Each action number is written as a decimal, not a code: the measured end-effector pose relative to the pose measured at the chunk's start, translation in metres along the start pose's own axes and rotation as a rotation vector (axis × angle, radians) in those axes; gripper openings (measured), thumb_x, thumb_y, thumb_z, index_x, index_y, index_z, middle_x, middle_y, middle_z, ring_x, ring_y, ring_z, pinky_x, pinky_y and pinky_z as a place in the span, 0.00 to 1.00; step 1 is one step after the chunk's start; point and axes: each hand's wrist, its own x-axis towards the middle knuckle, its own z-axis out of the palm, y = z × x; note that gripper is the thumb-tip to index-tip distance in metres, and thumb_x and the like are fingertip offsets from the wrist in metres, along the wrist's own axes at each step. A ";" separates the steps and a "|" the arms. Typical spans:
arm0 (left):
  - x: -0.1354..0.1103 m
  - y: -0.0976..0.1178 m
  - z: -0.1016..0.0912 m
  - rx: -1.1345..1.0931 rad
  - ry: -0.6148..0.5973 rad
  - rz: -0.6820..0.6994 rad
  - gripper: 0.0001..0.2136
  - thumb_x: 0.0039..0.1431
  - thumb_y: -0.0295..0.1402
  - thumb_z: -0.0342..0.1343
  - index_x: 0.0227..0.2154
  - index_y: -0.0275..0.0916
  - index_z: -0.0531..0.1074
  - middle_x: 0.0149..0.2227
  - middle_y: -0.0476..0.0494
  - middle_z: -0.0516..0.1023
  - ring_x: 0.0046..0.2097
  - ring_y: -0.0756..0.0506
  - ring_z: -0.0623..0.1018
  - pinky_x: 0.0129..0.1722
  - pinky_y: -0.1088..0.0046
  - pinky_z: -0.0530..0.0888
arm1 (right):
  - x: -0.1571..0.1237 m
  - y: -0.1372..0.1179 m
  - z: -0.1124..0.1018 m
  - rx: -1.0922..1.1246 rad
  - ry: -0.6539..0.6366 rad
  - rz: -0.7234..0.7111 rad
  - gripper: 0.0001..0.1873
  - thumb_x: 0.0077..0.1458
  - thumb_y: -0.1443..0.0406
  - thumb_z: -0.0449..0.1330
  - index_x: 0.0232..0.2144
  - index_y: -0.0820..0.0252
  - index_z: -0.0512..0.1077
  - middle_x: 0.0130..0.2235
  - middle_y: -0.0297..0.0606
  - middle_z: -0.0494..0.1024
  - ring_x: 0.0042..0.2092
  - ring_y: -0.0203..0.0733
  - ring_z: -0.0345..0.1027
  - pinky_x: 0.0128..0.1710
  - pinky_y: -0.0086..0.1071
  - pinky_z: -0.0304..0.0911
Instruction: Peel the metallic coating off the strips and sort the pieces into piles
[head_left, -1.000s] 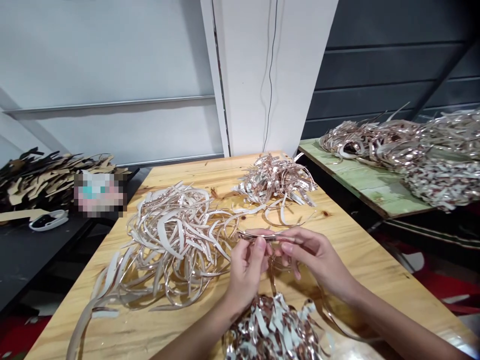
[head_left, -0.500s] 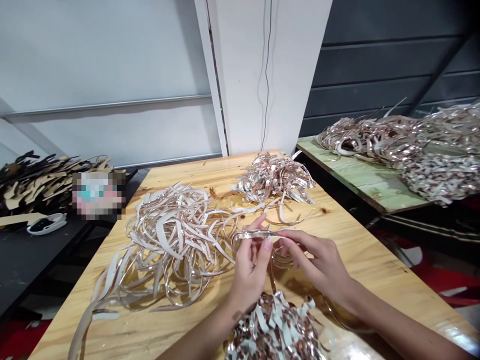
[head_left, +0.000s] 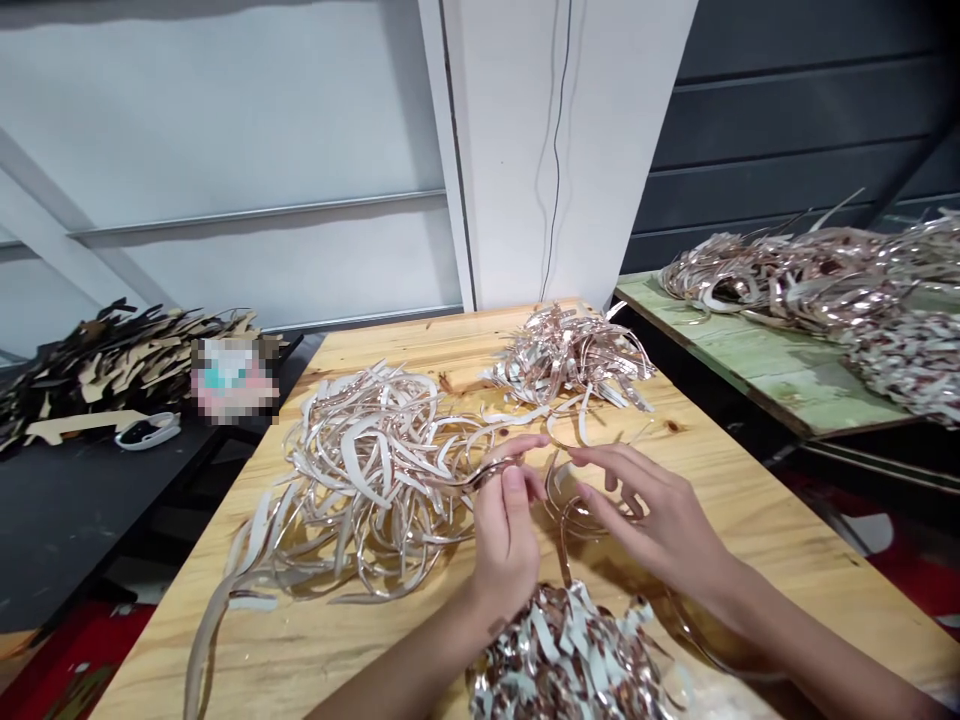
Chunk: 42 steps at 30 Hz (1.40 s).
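My left hand (head_left: pixel 510 510) pinches a narrow, shiny rose-gold strip (head_left: pixel 495 468) between thumb and fingers. To its right, my right hand (head_left: pixel 637 495) is off the strip, with thumb and forefinger apart and nothing visible between them. Left of the hands spreads a loose tangle of white and rose-gold strips (head_left: pixel 367 470). Below my hands, at the near table edge, lies a dense bunch of knotted, curled strips (head_left: pixel 570 660), from which one strip rises toward the hands. Loops of strip (head_left: pixel 581 515) lie behind and between my hands.
A smaller heap of metallic strips (head_left: pixel 574 355) lies at the far end of the wooden table (head_left: pixel 750 520). On the right, a green table (head_left: pixel 765 365) carries more strips. A dark table (head_left: pixel 67 520) at left holds black and tan pieces (head_left: pixel 135 360) and a white-rimmed object (head_left: pixel 148 432).
My right hand has let go of the strip and its fingers have spread apart. My left hand still holds the strip. The whole view has shifted a little to the left.
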 end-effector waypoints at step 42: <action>0.003 -0.017 -0.012 0.380 -0.170 0.017 0.23 0.80 0.38 0.38 0.25 0.43 0.64 0.23 0.51 0.68 0.25 0.48 0.70 0.28 0.70 0.67 | -0.004 -0.011 0.011 0.782 0.045 0.479 0.12 0.63 0.58 0.70 0.43 0.60 0.82 0.31 0.36 0.81 0.30 0.38 0.76 0.26 0.28 0.75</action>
